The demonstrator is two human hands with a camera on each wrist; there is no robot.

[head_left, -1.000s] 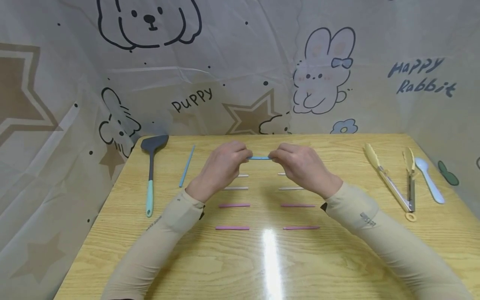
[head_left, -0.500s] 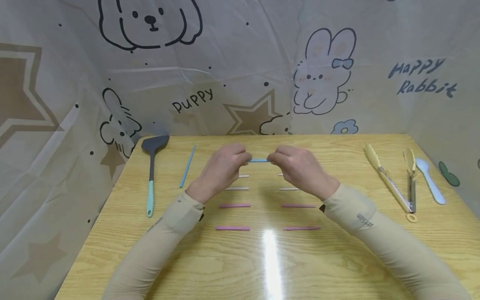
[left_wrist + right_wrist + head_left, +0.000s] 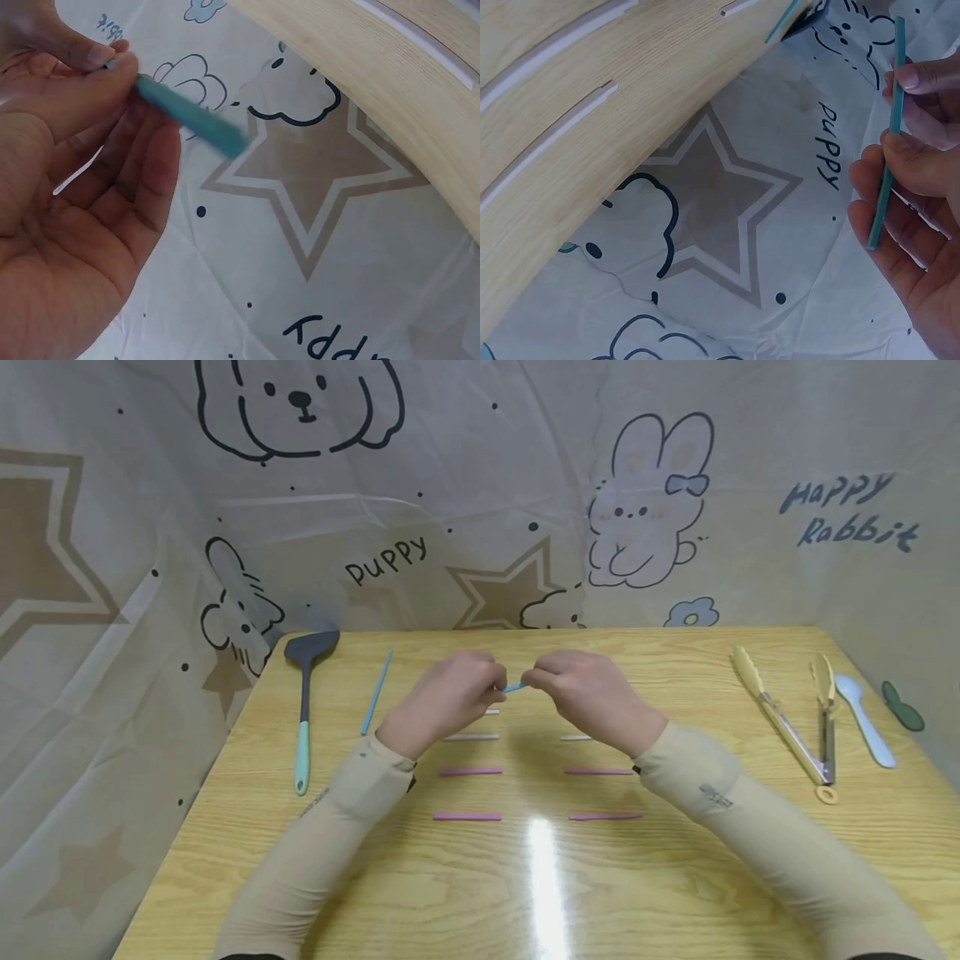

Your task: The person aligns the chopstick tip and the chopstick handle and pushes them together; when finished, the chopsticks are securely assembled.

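Note:
A thin blue stick [image 3: 513, 687] spans the gap between both hands above the far middle of the table. My left hand [image 3: 457, 689] pinches it near one end, and my right hand [image 3: 588, 689] pinches it from the other side. In the right wrist view the stick [image 3: 892, 97] looks slightly bent where the thumb presses. One end juts past the fingers in the left wrist view, blurred. Under the hands lie white sticks [image 3: 472, 737] and pink sticks [image 3: 470, 771] in two columns; the hands partly cover the white ones.
Another blue stick [image 3: 377, 693] lies on the wooden table [image 3: 420, 885] at left, beside a spatula [image 3: 303, 693] with a mint handle. At right are tongs [image 3: 787, 735] and a light blue spoon [image 3: 865, 721]. A printed cloth [image 3: 465, 460] hangs behind.
The hands have drawn closer together and slightly nearer the front. The blue stick, level before, now tilts up toward the right, with less of it showing between them.

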